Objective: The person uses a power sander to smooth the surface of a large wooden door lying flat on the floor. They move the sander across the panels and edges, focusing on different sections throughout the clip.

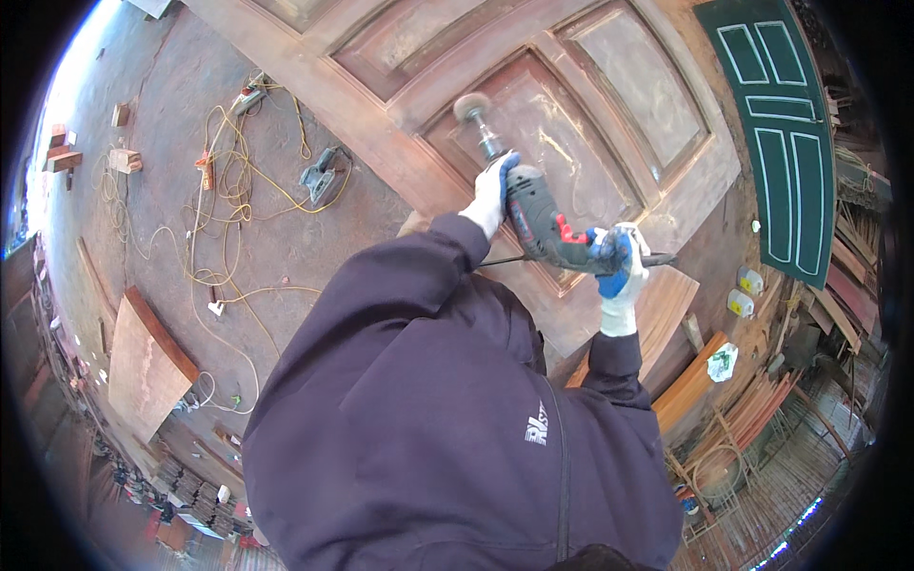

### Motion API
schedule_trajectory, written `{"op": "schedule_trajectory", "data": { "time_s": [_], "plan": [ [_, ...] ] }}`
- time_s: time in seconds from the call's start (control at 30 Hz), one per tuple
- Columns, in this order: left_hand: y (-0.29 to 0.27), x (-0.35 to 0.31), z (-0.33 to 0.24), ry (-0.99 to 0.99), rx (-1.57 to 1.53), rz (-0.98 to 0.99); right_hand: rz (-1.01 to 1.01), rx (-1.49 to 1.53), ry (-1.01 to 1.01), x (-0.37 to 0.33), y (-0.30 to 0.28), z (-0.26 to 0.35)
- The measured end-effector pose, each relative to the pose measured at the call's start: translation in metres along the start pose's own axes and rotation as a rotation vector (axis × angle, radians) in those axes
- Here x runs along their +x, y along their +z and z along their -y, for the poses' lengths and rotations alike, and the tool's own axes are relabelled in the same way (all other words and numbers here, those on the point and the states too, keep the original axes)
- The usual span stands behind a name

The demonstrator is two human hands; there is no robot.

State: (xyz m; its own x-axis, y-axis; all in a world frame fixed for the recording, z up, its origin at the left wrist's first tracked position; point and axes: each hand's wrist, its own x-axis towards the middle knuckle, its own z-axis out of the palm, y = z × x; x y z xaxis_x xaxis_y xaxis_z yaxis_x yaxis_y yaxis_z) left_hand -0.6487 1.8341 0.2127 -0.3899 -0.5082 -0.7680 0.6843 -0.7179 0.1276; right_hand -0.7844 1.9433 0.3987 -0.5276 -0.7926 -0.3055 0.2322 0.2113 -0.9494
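Both my gloved hands grip a dark electric drill (539, 211) with red parts, tilted across my front. My left hand (492, 193) wraps round its front end near the chuck. My right hand (621, 264), in a white and blue glove, is closed round the rear handle, where a black cord comes out. A round sanding head (472, 108) sits on a shaft in the chuck. It is over the lower panel area of a large brown wooden door (581, 143) with raised panels; whether it touches the wood I cannot tell.
Left on the floor lie tangled yellow cords (228, 205), a power tool (324, 178) and wood blocks (124, 160). A wooden board (143, 371) stands at lower left. To the right are a green panelled door (783, 143), white-and-yellow containers (741, 304), planks (690, 390) and stacked wood strips.
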Motion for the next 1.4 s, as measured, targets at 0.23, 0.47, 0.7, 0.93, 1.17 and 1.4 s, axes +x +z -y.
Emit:
{"op": "schedule_trajectory", "data": {
  "time_s": [0.23,0.47,0.7,0.93,1.17,1.4],
  "plan": [
    [0.006,-0.005,0.008,0.019,0.034,0.0,0.085,0.152,-0.001,-0.01,-0.005,0.006],
    [-0.009,-0.006,0.007,-0.003,-0.002,0.034,0.066,0.013,-0.011,-0.022,0.012,0.008],
    [-0.055,-0.02,0.006,0.025,-0.001,0.012,0.173,0.049,0.053,-0.038,0.019,0.004],
    [-0.024,-0.025,-0.022,-0.071,-0.005,0.093,0.138,0.178,0.015,-0.03,0.029,-0.005],
    [-0.049,-0.041,-0.015,-0.062,0.037,0.065,0.07,0.126,0.07,-0.056,0.026,-0.013],
    [0.043,0.03,-0.032,-0.133,0.4,0.107,-0.115,0.47,-0.15,-0.012,0.02,-0.036]
  ]
}}
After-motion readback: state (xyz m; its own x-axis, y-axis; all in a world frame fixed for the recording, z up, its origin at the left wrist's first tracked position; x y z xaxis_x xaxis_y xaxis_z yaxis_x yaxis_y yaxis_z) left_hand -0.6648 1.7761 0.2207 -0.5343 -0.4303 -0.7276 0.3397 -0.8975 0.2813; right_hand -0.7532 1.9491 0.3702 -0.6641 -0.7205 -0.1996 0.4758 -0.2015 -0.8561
